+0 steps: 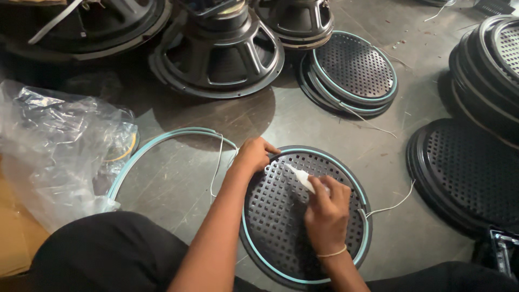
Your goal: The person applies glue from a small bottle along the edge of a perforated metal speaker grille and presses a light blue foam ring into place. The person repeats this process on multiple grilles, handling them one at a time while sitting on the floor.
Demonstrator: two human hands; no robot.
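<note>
Grille in hand: a round black perforated speaker grille (292, 221) with a pale teal trim ring lies flat on the dark floor (303, 116), directly in front of you, toward the near edge of the floor in view.
Right hand: your right hand (326, 213) rests over the grille's right half, fingers clenched around a small white tube (303, 178) whose nozzle points up-left toward the rim; a thin band circles the wrist.
Left hand: your left hand (253, 154) sits on the grille's upper-left rim, fingers curled and pressing on the trim ring there.
Wire: a thin white wire (392, 206) trails from the grille's right edge across the floor; another strand (217, 162) loops down just left of your left hand.
Loose ring: a separate teal ring (157, 141) lies on the floor just left of the grille, partly under a plastic bag.
Plastic bag: a crumpled clear plastic bag (54, 146) sits at the left edge of the floor.
Grille stacks: one stack of trimmed grilles (354, 70) lies beyond, toward the far edge; a black stack (470, 173) lies at the right edge, with more (492, 59) in the far right corner.
Speakers: several black speaker drivers (216, 51) rest cone-down along the far edge.
</note>
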